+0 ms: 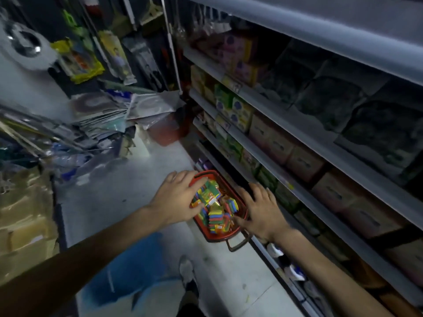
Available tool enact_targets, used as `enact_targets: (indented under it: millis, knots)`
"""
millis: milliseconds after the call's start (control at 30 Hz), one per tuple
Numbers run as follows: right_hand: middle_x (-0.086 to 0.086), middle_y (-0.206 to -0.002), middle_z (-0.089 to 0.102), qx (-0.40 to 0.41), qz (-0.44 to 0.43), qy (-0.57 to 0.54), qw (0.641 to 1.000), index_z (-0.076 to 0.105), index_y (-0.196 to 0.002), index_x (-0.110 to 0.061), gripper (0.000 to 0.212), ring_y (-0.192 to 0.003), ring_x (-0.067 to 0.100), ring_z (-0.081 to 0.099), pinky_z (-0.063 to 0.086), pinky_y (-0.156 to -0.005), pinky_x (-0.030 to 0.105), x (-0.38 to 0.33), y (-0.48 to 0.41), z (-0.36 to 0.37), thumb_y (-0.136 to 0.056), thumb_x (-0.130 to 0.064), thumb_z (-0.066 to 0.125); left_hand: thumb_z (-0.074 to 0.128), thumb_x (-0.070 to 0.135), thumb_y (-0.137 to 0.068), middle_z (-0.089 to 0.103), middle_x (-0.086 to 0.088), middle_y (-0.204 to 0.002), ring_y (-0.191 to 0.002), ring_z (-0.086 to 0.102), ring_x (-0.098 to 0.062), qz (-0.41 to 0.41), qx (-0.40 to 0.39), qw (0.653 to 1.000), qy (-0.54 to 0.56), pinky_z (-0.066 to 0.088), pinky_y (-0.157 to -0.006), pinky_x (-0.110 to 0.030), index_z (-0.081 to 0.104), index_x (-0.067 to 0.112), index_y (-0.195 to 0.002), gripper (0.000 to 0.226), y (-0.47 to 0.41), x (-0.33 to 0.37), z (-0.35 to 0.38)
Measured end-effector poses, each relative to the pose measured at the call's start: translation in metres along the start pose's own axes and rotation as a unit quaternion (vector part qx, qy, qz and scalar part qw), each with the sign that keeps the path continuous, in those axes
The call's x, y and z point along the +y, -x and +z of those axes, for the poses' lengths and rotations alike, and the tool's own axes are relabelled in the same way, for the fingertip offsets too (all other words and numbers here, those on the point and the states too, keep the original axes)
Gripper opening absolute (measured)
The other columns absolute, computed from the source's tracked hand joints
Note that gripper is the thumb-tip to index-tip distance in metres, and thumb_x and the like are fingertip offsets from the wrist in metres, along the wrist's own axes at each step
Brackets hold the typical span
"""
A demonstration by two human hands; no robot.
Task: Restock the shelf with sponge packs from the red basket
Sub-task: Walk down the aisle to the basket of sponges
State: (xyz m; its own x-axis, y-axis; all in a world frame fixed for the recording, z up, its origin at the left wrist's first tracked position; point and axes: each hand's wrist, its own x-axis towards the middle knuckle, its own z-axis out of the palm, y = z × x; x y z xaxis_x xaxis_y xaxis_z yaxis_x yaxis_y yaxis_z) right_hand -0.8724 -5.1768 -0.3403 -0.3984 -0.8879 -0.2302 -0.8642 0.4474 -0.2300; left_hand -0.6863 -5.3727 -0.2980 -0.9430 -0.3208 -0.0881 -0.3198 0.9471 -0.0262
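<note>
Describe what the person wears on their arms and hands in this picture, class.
The left forearm and right forearm look bare: no sleeves, watch or bracelet show. The left hand and right hand wear no gloves or visible rings.

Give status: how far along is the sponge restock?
Done: nothing evident; the red plastic basket on the floor holds a heap of multicoloured sponge packs. In hand: left hand and right hand reach in, fingers spread, no pack lifted. Left: moving packs onto the grey metal shelf.

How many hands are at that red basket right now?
2. The left hand is over the sponge packs at the red basket's aisle side; the right hand is at its shelf-side rim.
</note>
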Motion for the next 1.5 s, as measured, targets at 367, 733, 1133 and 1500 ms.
enact_targets:
  millis: [367, 733, 1133, 1500]
  knots:
    - [0.019, -0.165, 0.017, 0.006, 0.116, -0.023, 0.993, 0.015, -0.162, -0.024, 0.091, -0.156, 0.04, 0.008, 0.002, -0.125, 0.052, -0.029, -0.114, -0.019, -0.091, -0.07, 0.048, 0.053, 0.063, -0.079, 0.062, -0.008, -0.134, -0.119, 0.063, -0.029, 0.185, -0.014, 0.982, -0.042, 0.051, -0.1, -0.049, 0.06, 0.023, -0.139, 0.072, -0.148, -0.113, -0.014]
    - [0.024, -0.161, 0.028, 0.015, 0.194, -0.068, 0.978, 0.029, -0.159, -0.019, 0.091, -0.152, 0.044, 0.02, 0.012, -0.123, 0.057, -0.016, -0.173, 0.007, -0.089, -0.071, 0.05, 0.06, 0.063, -0.083, 0.059, -0.007, -0.143, -0.128, 0.059, -0.028, 0.263, -0.028, 0.962, -0.062, 0.049, -0.104, -0.048, 0.054, 0.024, -0.146, 0.074, -0.236, -0.153, 0.011]
    - [0.025, -0.154, 0.043, -0.035, 0.374, -0.134, 0.917, 0.043, -0.154, -0.014, 0.094, -0.147, 0.045, 0.035, 0.027, -0.118, 0.058, -0.066, -0.275, 0.102, -0.083, -0.074, 0.029, 0.061, 0.066, -0.077, 0.062, -0.004, -0.136, -0.12, 0.064, -0.026, 0.462, -0.114, 0.877, -0.065, 0.054, -0.095, -0.045, 0.058, 0.027, -0.142, 0.076, -0.357, -0.249, 0.133]
    - [0.012, -0.166, 0.023, -0.046, 0.467, -0.222, 0.855, 0.016, -0.162, -0.026, 0.086, -0.154, 0.032, 0.018, 0.016, -0.125, 0.046, -0.052, -0.328, 0.27, -0.093, -0.072, 0.039, 0.056, 0.062, -0.085, 0.058, -0.01, -0.14, -0.126, 0.058, -0.031, 0.468, -0.146, 0.872, -0.014, 0.051, -0.099, -0.049, 0.054, 0.024, -0.145, 0.071, -0.376, -0.258, 0.345]
